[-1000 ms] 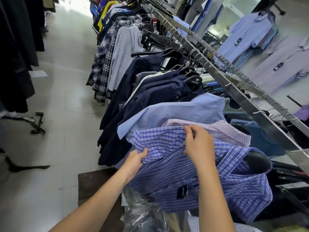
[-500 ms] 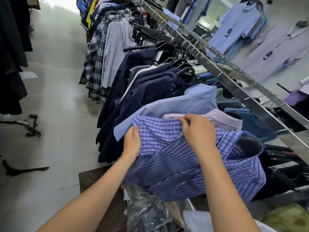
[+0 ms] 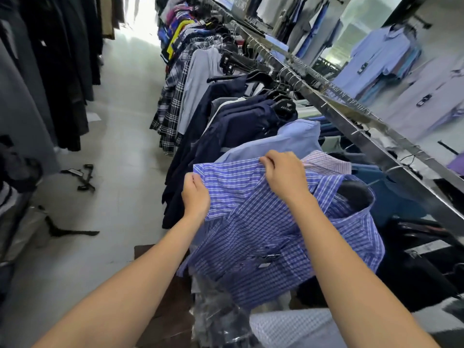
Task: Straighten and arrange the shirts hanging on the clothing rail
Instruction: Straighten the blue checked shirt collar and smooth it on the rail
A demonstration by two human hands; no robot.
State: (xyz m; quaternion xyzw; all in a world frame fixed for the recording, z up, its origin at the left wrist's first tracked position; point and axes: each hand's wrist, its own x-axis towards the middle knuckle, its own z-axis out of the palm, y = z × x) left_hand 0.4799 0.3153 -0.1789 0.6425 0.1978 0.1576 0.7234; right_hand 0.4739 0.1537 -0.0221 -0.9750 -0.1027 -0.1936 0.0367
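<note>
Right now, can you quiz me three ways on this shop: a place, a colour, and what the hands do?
1. Where are the loose black hangers? A on the rail B on the floor C in a hand
2. What colour is the held shirt? A yellow B white C blue checked
3. The left hand and right hand? A grip the shirt B hang free C point
Answers: B, they lie flat on it; C, blue with white lines; A, fingers curl round its cloth.

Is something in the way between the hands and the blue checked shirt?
Nothing visible. The left hand and the right hand both pinch the blue checked shirt along its upper edge.
</note>
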